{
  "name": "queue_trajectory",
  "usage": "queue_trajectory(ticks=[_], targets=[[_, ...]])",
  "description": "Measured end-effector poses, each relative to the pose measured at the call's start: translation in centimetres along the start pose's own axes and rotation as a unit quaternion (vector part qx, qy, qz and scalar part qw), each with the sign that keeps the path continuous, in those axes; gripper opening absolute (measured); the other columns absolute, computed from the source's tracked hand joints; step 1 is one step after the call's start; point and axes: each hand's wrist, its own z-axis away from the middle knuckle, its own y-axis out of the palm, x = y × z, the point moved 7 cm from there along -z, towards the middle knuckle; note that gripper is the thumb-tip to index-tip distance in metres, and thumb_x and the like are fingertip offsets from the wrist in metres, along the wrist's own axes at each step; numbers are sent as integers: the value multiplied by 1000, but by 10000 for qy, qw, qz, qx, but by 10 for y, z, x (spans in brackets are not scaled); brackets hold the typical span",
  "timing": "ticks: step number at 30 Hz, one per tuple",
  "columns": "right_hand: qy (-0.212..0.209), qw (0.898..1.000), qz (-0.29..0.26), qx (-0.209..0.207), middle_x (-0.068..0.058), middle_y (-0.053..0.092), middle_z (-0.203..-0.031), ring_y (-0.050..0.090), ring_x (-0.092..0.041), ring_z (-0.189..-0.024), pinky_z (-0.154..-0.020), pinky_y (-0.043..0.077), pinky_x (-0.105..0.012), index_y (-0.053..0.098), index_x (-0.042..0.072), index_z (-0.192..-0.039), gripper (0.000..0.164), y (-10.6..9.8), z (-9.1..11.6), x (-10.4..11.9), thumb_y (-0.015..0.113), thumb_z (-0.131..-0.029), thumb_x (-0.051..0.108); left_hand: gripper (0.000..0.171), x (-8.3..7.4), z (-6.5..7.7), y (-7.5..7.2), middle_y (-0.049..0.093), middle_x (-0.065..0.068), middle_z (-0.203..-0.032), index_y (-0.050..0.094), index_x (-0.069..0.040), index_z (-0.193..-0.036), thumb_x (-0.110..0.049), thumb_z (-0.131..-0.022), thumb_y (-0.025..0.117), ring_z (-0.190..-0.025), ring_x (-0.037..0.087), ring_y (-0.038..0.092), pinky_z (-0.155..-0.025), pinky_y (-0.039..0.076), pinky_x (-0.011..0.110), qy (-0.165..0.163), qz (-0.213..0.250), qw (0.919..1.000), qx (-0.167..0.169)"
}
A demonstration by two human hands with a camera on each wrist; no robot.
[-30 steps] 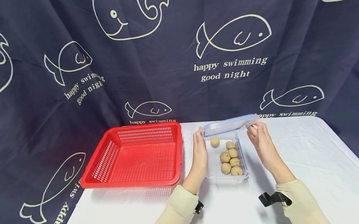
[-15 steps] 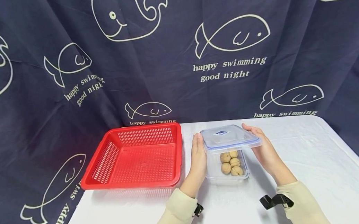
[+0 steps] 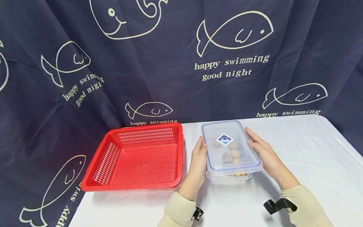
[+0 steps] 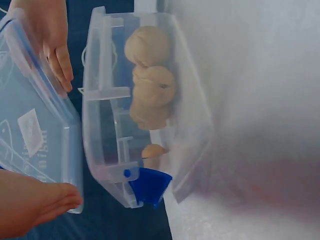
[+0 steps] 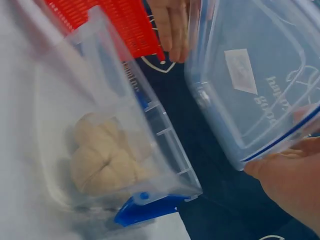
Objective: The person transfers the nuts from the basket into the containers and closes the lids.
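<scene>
Between my two hands I hold a clear plastic lid (image 3: 214, 160) with a blue seal and a blue-and-white sticker. My left hand (image 3: 198, 163) grips its left edge, and my right hand (image 3: 264, 153) grips the right edge. Below it stands a clear food box (image 3: 228, 178) holding several walnuts (image 4: 154, 86). The lid hangs close over the box, and both wrist views show a gap between them. A blue clip (image 4: 150, 185) hangs at one side of the box in the left wrist view.
Left of the box stands a red plastic basket (image 3: 147, 165) with slotted walls. Both rest on a table with a white cloth (image 3: 233, 215). A dark blue curtain (image 3: 179, 85) with fish prints hangs behind the table's far edge.
The lid, first steeply tilted above the back of the box, has swung down and come over it, its top now facing up. Most walnuts now show only through the lid.
</scene>
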Motion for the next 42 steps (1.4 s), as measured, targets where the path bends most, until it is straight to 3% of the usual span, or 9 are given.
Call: queue_trajectory(ticks=[6, 13, 18, 26, 42], targets=[[201, 9976, 646, -155, -12, -3, -160, -4, -28, -146, -114, 6, -18, 5, 3, -153, 61, -3, -2, -13, 38, -104, 18, 54, 9, -8, 1, 23, 14, -157, 23, -4, -152, -16, -102, 39, -144, 32, 17, -116, 14, 48, -59, -593, 9982, -84], [254, 9929, 1157, -109, -20, -1, -158, 0, -38, -144, -115, 4, -46, 6, -2, -152, 63, -5, -8, -28, 41, -103, 18, 54, 19, -17, 3, 23, 18, -156, 21, -1, -151, -13, -102, 38, -144, 34, 17, -116, 14, 49, -108, -1089, 9939, -116], [276, 9883, 1496, -113, -25, 1, -157, 2, -42, -143, -115, 6, -51, 6, -4, -151, 64, -4, -11, -37, 42, -103, 18, 54, 22, -22, 4, 22, 21, -156, 19, 0, -151, -12, -102, 37, -144, 36, 16, -116, 12, 49, -183, -1322, 9909, -145], [372, 9804, 1933, -10, -27, -2, -156, 3, -46, -142, -114, 8, -55, 2, -3, -151, 67, 0, -10, -47, 41, -104, 22, 55, 32, -29, 3, 24, 24, -154, 21, 2, -151, -7, -99, 38, -143, 37, 19, -116, 14, 49, -416, -1411, 9888, -231], [469, 9770, 2079, -30, -27, -1, -156, 3, -46, -142, -114, 7, -55, 3, -4, -151, 64, -3, -14, -53, 38, -105, 22, 56, 43, -35, 3, 23, 25, -154, 21, 3, -150, -8, -99, 39, -142, 40, 17, -116, 13, 50, -722, -1311, 9885, -199]])
